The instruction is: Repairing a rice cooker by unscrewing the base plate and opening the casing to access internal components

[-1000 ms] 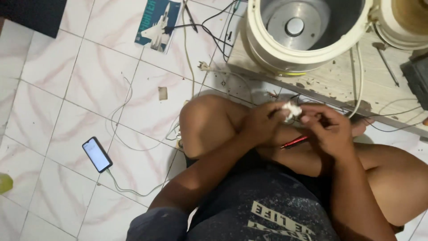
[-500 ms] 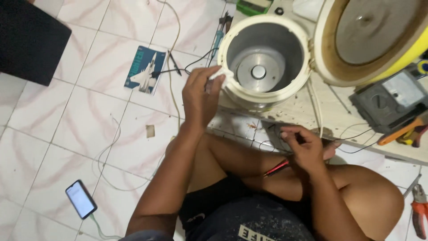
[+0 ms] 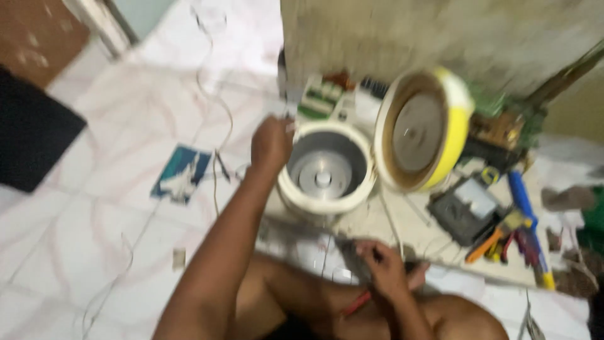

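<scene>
A: Where was the left hand (image 3: 272,143)?

B: It was raised at the end of an outstretched arm, just beside the left rim of an open rice cooker (image 3: 324,173). The fingers were curled together, seemingly pinching something small and pale at the top, but the blur made it impossible to tell what it was.

A: And the cooker itself?

B: It sat on a low pale board (image 3: 415,230) on the tiled floor (image 3: 94,208), directly right of that hand and nearly touching it. Its round metal inside was bare, with a small knob at the centre. Its yellow-edged lid (image 3: 423,132) stood swung open on the right side, tilted upright.

A: What about the right hand (image 3: 385,269)?

B: It lay low, near the person's bare knee, well apart from the cooker. The fingers were closed around a thin red-handled tool (image 3: 356,303) that pointed down and to the left.

A: Anything else around?

B: A dark boxy device (image 3: 469,211) and a pile of hand tools (image 3: 513,236) with orange, red and blue grips lay right of the cooker. A picture card with a white aeroplane (image 3: 180,174) rested on the floor left of the raised arm, among thin loose wires (image 3: 214,119)
</scene>
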